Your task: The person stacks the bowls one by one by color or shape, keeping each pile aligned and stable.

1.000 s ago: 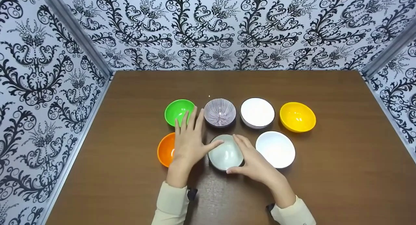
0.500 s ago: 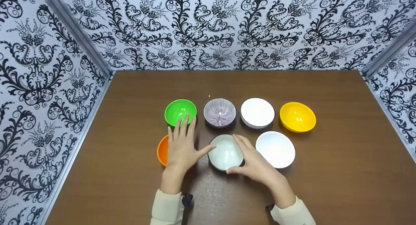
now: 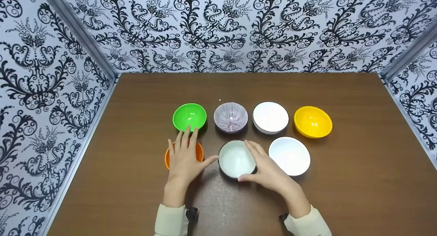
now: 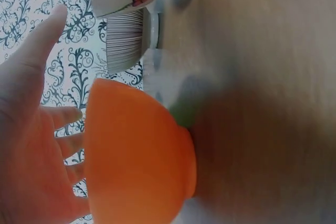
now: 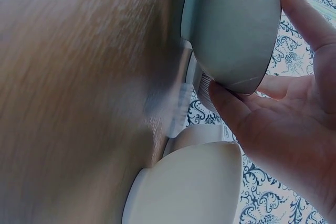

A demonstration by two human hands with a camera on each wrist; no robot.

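My left hand (image 3: 184, 164) is over the orange bowl (image 4: 131, 156), fingers straight and spread, thumb pointing toward the pale grey-green bowl (image 3: 235, 160). In the left wrist view the palm faces the orange bowl's rim, and whether it touches is unclear. My right hand (image 3: 268, 169) holds the right side of the grey-green bowl, which stands upright on the table. Its thumb is at the near rim and its fingers at the far right rim, as the right wrist view also shows. Just beyond the left fingertips stands the green bowl (image 3: 189, 116).
Behind the grey-green bowl stands a purple-striped bowl (image 3: 231, 117). A white bowl (image 3: 270, 117) and a yellow bowl (image 3: 312, 122) continue that back row. Another white bowl (image 3: 289, 156) is close to the right hand. Patterned walls (image 3: 218, 31) enclose the brown table (image 3: 358, 181).
My left hand has moved left and nearer to me, from beside the green and grey-green bowls to over the orange bowl. The right hand and all the bowls have stayed in place.
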